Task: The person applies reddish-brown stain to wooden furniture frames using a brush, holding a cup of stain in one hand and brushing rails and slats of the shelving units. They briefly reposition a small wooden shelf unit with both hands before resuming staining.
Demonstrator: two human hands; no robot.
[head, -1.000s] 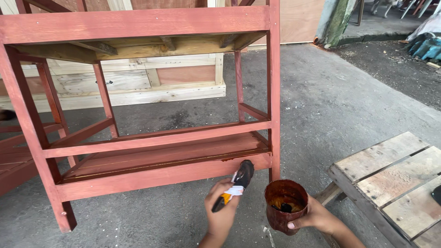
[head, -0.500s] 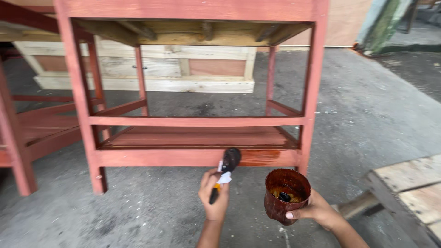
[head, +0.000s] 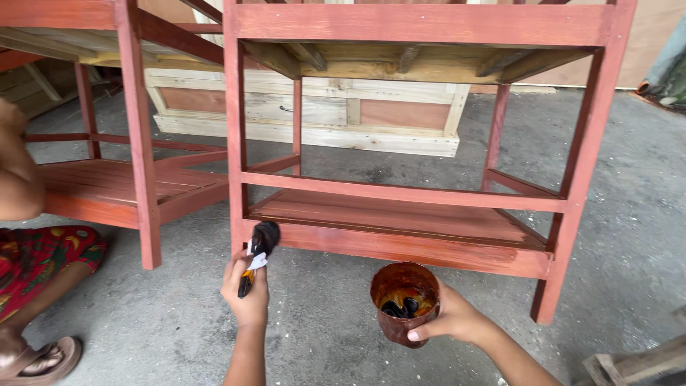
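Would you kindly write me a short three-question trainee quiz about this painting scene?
1. True or false: the left hand holds a brush.
2. What does the right hand hold? A) a hammer B) a cup of stain C) a rag
3. Fill in: the brush tip is at the lower ___ corner of the red shelf.

Key: 1 true; 2 B; 3 left, as the camera sees it.

Single head view (worn), looking down and forward, close to the red wooden table (head: 421, 214).
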